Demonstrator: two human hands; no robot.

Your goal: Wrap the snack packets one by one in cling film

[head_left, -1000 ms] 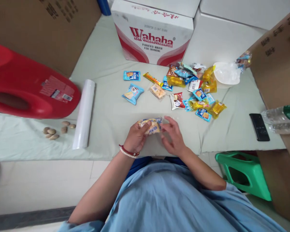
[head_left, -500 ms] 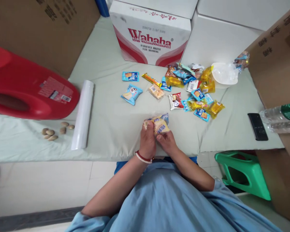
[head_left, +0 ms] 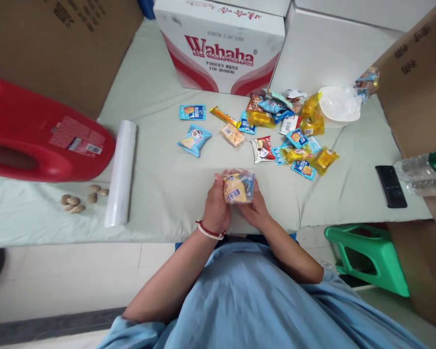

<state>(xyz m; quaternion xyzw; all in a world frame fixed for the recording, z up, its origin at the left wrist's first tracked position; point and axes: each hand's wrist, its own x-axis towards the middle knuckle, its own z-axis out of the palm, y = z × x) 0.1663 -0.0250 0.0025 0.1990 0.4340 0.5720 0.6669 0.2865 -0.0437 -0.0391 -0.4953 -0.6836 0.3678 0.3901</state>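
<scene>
Between both hands, above the front part of the table, is a snack packet (head_left: 237,188) in clear, yellow and blue wrapping. My left hand (head_left: 217,206) grips its left side, thumb up along the edge. My right hand (head_left: 253,208) closes on it from the right and below, with some fingers hidden behind the packet. Beyond the hands lie a red-and-white snack packet (head_left: 263,149), a clear-wrapped biscuit (head_left: 233,135), a light blue snack packet (head_left: 195,140), a flat blue packet (head_left: 192,112) and a thin yellow stick packet (head_left: 225,117).
A heap of wrapped snacks (head_left: 297,153) spreads right, near a white bowl (head_left: 339,104). A Wahaha carton (head_left: 221,53) stands behind. Leftward are a plastic roll (head_left: 121,174), several brown nuts (head_left: 72,199) and a red jug (head_left: 58,131). A black phone (head_left: 391,186) and bottles (head_left: 421,169) lie right.
The packet has been turned in the hands, so its blue part now faces up on the right. My left thumb has shifted to the packet's left edge. The view has moved slightly.
</scene>
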